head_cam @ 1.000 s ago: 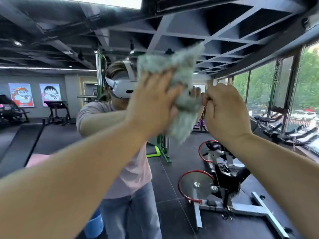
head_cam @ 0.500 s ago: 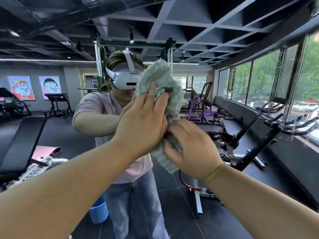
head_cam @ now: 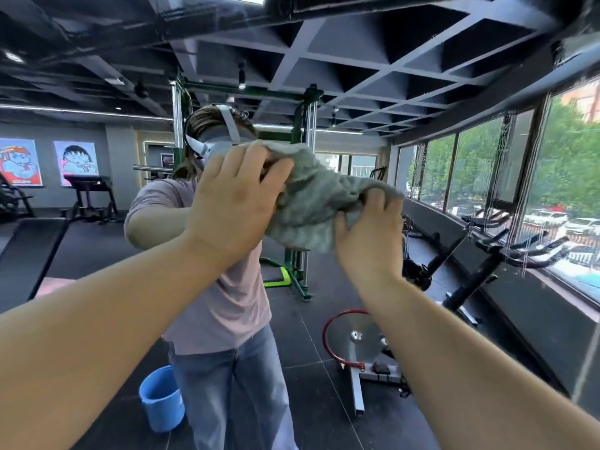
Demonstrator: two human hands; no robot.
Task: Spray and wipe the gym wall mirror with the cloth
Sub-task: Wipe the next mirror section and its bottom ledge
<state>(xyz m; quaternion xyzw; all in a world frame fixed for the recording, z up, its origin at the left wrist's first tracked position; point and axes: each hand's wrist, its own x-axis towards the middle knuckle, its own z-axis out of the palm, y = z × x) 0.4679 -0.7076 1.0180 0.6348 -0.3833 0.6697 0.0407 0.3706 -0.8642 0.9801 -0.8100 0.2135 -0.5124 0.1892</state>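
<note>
I am on the wiping step, both hands up on the cloth (head_cam: 311,203) against the mirror (head_cam: 292,76), at about the height of my reflected head. The cloth lies bunched across the middle of the glass, stretched between my hands rather than folded into a neat pad.

My left hand (head_cam: 233,203) lies flat over the cloth's left end. Its fingers (head_cam: 256,164) are spread wide and nearly straight, pressing the fabric to the glass, with the tips sunk into the folds. My right hand (head_cam: 370,238) holds the right end: the fingers curl over the top edge while the thumb comes in from below, so that end is pinched, not pressed.

To wipe well, I judge I should gather the loose middle under the flat palm so more fabric meets the glass. Then I should work in even, overlapping passes toward the mirror's edges, with firm, steady pressure. The slack hanging below between my hands will likely drag and leave streaks unless I tuck it in. Whether the glass here is wet I cannot tell. A blue bucket (head_cam: 160,397) shows in the reflection, on the floor low and left.
</note>
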